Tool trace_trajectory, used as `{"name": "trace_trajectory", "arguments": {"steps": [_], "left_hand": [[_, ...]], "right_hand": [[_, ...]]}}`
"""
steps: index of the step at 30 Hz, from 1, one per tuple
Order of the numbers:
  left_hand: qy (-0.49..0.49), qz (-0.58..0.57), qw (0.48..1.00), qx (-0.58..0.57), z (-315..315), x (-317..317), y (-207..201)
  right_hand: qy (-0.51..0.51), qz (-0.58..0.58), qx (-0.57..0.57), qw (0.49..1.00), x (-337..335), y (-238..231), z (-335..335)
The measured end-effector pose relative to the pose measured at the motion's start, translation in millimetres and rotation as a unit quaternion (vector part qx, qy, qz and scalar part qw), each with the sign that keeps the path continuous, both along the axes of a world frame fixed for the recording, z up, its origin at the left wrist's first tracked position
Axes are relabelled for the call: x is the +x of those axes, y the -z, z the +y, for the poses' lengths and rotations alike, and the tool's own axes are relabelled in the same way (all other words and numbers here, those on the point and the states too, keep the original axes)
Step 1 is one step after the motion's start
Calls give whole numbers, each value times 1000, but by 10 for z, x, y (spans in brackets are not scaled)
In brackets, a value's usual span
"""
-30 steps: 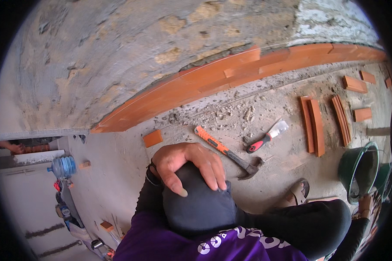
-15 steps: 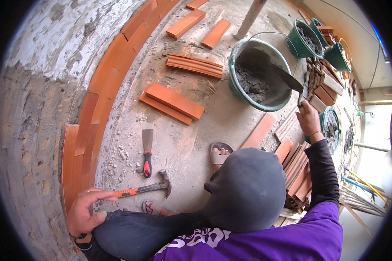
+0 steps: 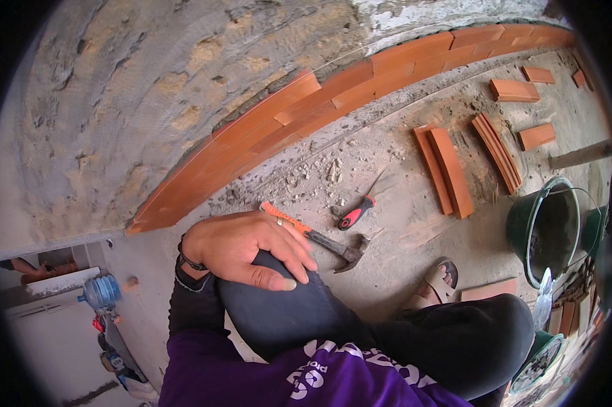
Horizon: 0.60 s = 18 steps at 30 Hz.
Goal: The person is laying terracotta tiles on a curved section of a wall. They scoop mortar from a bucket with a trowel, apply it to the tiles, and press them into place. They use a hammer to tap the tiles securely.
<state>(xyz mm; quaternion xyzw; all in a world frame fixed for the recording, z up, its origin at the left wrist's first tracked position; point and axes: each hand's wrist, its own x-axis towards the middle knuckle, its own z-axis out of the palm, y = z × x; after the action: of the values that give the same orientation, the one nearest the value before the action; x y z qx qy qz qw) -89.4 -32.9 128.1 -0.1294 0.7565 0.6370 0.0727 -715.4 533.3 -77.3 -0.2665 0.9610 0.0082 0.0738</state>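
My left hand [image 3: 248, 247] lies palm down on my dark-trousered knee, its fingers stretched out and holding nothing. Just beyond the fingers, on the floor, lies a claw hammer [image 3: 330, 245] with an orange grip. Past it rests a scraper [image 3: 357, 213] with a red and black handle. At the right, beside my other knee, a wet, shiny trowel blade [image 3: 543, 302] points upward in front of the green mortar bucket [image 3: 525, 220]. My right hand is out of sight, so its hold on the trowel cannot be seen.
Orange bricks [image 3: 401, 64] run in courses along the base of the rough plastered wall [image 3: 184, 81]. Loose tiles [image 3: 453, 173] lie on the gritty floor. A metal pole [image 3: 581, 154] stands at the right. At the lower left are a blue water bottle [image 3: 101, 293] and another person's arm [image 3: 21, 266].
The view has swung left toward the wall. My right hand, earlier gripping the trowel by the bucket, has gone out of sight. My left hand now lies flatter on the knee.
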Motion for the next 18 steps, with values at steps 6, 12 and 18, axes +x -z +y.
{"name": "trace_trajectory", "arguments": {"steps": [6,12,18], "left_hand": [[-18,71,997,8,135,124,15],[-27,148,988,-30,192,474,17],[-46,218,974,-25,290,780,28]], "right_hand": [[35,68,142,987,22,-749,-130],[-127,151,22,980,-355,-1210,-610],[-277,21,-119,953,1642,-2240,-3616]]}}
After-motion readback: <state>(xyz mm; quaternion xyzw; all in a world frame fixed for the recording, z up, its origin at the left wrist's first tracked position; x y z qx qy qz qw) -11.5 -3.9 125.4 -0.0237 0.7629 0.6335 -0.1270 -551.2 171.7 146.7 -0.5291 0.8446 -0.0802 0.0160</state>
